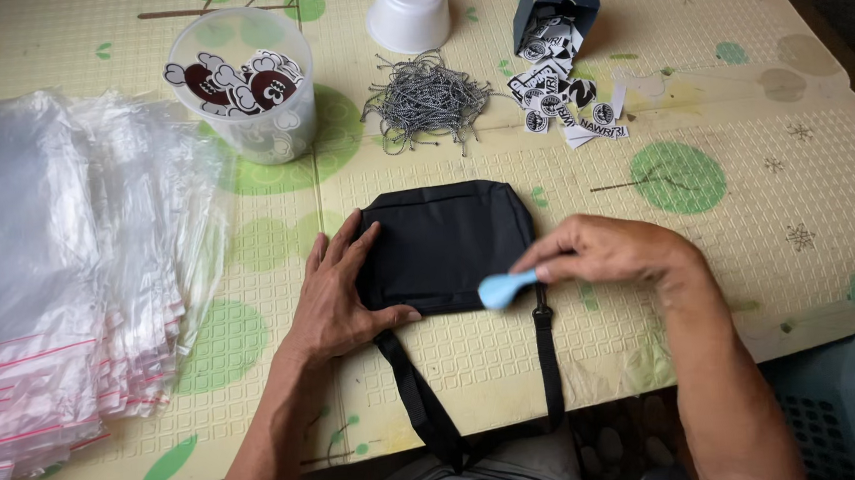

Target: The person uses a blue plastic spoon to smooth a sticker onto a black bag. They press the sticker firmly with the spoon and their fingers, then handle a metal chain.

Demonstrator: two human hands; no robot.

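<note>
Pressing my left hand (337, 301) flat on the small black fabric bag (445, 244) at the near middle of the patterned desk (769, 246) to steady it, my right grip (589, 254) pinches a pale-blue plastic tool (503, 289) over its lower edge.

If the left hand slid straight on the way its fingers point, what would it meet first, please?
The left hand points up and right across the black bag; beyond it, probably the cord pile.

Pale patterned table mat (739, 98), green dots
</note>
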